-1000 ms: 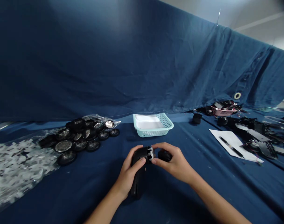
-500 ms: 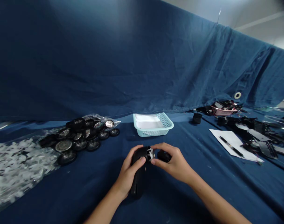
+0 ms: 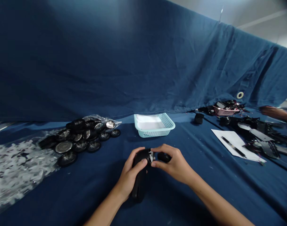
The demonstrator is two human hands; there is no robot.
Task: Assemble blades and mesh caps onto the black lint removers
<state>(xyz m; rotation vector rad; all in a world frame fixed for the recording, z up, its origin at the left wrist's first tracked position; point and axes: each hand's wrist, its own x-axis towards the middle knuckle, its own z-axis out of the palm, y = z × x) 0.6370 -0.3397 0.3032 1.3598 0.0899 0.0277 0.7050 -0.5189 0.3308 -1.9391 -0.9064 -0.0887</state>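
A long black device (image 3: 139, 182) rests in my left hand (image 3: 131, 171), whose fingers wrap round its upper part. At the device's top end is a white and black fitting (image 3: 151, 155). My right hand (image 3: 173, 161) pinches this fitting between thumb and index finger, from the right. Under the curled fingers of my right hand shows a small black part (image 3: 164, 157); whether those fingers grip it is hard to tell.
Behind my hands stands a light blue basket (image 3: 154, 133) with white paper inside. Black round parts (image 3: 80, 145) and a bag of white pieces (image 3: 13, 169) lie left. Right are a paper sheet (image 3: 230, 141), a pen (image 3: 233, 146), a pink basket (image 3: 224, 111) and another person's hand (image 3: 273, 111).
My right hand has shifted slightly left, closer against the device's top end. Another person's hand has come into view at the far right.
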